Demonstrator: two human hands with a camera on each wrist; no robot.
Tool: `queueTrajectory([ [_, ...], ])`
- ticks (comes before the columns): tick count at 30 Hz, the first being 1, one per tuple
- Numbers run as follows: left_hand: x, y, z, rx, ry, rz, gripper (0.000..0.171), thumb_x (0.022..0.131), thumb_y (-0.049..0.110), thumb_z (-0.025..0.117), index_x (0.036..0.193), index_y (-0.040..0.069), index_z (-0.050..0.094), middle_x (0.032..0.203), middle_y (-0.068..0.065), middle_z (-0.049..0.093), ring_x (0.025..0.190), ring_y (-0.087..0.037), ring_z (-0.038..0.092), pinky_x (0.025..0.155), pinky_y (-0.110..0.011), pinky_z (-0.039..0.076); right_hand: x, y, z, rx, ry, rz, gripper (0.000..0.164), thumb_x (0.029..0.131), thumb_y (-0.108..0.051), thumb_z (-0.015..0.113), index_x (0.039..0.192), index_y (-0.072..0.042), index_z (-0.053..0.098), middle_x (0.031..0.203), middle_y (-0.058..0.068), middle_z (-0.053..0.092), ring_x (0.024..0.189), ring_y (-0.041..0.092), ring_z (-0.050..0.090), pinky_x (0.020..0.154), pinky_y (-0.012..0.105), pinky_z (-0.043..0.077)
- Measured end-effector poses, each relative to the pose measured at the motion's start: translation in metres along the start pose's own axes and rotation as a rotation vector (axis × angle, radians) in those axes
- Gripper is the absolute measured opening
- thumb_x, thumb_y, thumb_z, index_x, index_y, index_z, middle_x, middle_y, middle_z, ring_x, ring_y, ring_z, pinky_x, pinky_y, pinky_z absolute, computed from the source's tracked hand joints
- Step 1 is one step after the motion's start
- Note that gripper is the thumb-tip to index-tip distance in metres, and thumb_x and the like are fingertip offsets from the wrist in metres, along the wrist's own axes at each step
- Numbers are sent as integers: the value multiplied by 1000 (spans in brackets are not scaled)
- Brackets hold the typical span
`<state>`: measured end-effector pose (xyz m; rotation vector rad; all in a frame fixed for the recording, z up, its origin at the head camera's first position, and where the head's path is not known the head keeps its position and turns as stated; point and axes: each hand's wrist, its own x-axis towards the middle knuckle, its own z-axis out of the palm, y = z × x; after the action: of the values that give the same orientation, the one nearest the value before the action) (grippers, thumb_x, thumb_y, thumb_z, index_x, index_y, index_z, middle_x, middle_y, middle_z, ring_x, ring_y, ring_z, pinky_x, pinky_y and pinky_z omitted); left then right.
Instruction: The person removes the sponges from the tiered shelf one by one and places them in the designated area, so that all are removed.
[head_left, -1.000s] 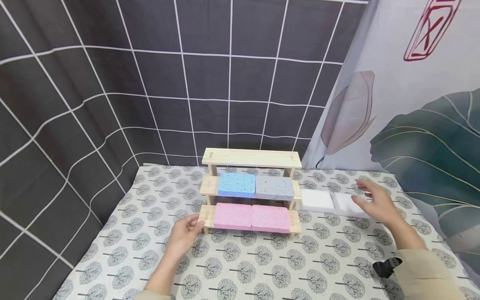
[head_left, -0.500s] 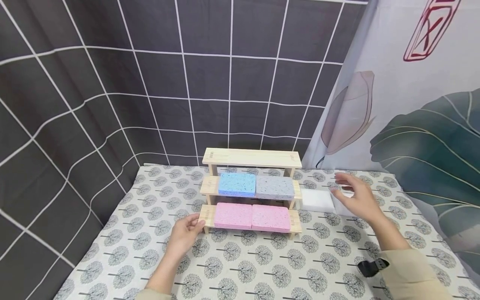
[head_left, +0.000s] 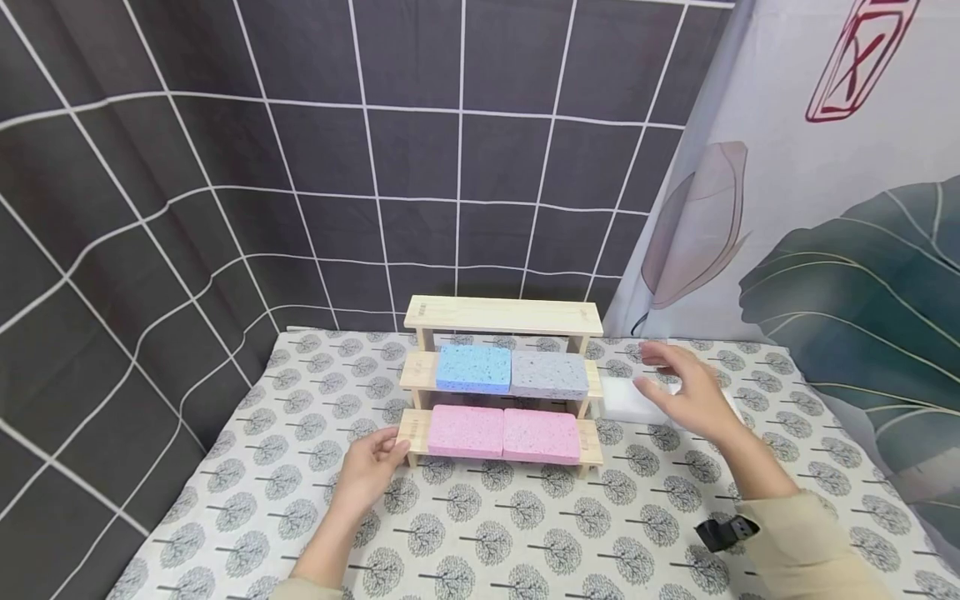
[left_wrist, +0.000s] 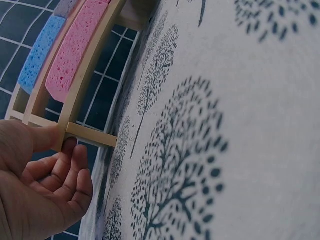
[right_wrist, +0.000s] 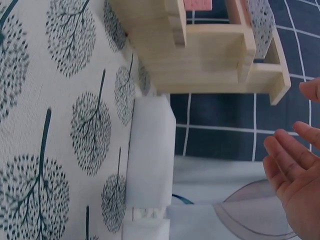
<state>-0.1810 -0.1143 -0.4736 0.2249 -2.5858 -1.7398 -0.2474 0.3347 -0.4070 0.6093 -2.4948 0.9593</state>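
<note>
A three-tier wooden display rack (head_left: 502, 315) stands on the table. My left hand (head_left: 367, 468) pinches the left end of its lowest tier, thumb above and index finger below in the left wrist view. Two pink sponges (head_left: 466, 432) lie side by side on that tier. The middle tier carries a blue sponge (head_left: 474, 368) and a grey speckled sponge (head_left: 549, 375). To the rack's right, two white sponge blocks (right_wrist: 151, 155) lie in a row on the cloth. Over them hovers my right hand (head_left: 697, 398), fingers spread and holding nothing; it hides much of the farther block in the head view.
A tree-print cloth (head_left: 465, 533) covers the table. Behind and to the left hangs a dark curtain with a white grid (head_left: 412, 150). A pale leaf-patterned curtain (head_left: 795, 183) hangs at the right. A black device (head_left: 726, 533) sits by the right wrist.
My right hand has moved left over the white blocks, from the farther one towards the one nearest the rack. The left hand keeps its place on the rack, and the sponges have not moved.
</note>
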Motion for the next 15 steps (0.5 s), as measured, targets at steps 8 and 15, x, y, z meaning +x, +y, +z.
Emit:
queueTrajectory([
  [8,0,-1,0,-7,-2,3,40,95,7,67,128,-13,58,95,-14,69,80,-22,68,66,-27,59,7,-9,13,-29,-35,-45,52,86,-5,76,133,4,58,121,21,66,109,34,62,94,28,51],
  [15,0,-1,0,-28,-8,6,39,95,6,66,128,-14,58,95,-15,69,80,-22,68,67,-27,60,13,-19,23,-11,-92,-62,54,88,-13,76,136,2,56,128,21,63,112,39,61,94,59,51],
])
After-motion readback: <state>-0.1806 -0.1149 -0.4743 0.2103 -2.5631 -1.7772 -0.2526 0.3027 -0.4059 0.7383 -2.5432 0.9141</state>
